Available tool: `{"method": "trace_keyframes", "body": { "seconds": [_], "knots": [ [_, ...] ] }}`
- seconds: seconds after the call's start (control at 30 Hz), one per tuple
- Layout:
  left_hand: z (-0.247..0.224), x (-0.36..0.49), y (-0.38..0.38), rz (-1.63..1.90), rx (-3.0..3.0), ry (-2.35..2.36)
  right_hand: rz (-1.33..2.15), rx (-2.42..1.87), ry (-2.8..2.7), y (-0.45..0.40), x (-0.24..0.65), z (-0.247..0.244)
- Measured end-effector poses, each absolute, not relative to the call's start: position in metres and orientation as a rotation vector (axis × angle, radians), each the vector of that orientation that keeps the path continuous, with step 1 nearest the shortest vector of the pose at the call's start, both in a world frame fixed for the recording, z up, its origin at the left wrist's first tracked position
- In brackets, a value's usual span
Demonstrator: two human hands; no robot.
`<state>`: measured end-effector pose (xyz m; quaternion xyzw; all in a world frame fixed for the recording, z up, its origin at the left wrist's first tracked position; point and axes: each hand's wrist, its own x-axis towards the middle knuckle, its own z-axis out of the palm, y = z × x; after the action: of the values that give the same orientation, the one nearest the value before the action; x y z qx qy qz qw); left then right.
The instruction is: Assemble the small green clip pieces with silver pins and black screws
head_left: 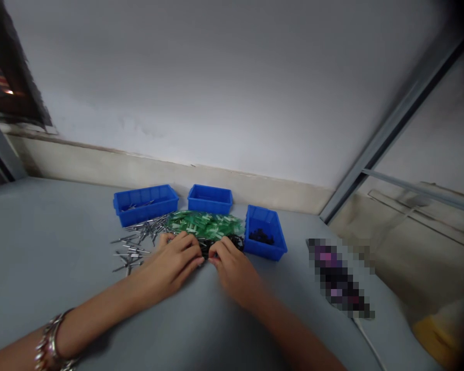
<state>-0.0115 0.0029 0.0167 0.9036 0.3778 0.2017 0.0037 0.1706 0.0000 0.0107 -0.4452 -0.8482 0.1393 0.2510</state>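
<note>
My left hand [178,257] is closed at the near edge of the piles, its fingertips curled over something too small to make out. Close beside it, my right hand [232,265] has its fingers pinched together, and what they hold is hidden. Slim metal rods [133,250] lie scattered to the left of my left hand. Just beyond both hands is a heap of green translucent plastic pieces [206,225]. Small black parts [237,242] lie between the green heap and my right hand.
Three blue bins stand behind and beside the piles: a left bin [147,203] with a few rods, a middle bin [210,198], and a right bin [265,247] with black parts. A pixelated object [338,278] with a white cable [367,340] lies on the right. A wall closes off the back.
</note>
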Motion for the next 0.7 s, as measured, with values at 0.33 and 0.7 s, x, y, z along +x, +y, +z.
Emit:
{"method": "trace_keyframes", "body": {
  "seconds": [0.33,0.7],
  "knots": [
    [0.023,-0.011,-0.003,0.729,2.811,1.166,0.609,-1.104,-2.171,0.001,0.170,0.012],
    [0.026,-0.009,-0.004,0.699,2.794,1.259,0.674,-0.953,-2.061,0.001,0.169,0.016]
  ]
}}
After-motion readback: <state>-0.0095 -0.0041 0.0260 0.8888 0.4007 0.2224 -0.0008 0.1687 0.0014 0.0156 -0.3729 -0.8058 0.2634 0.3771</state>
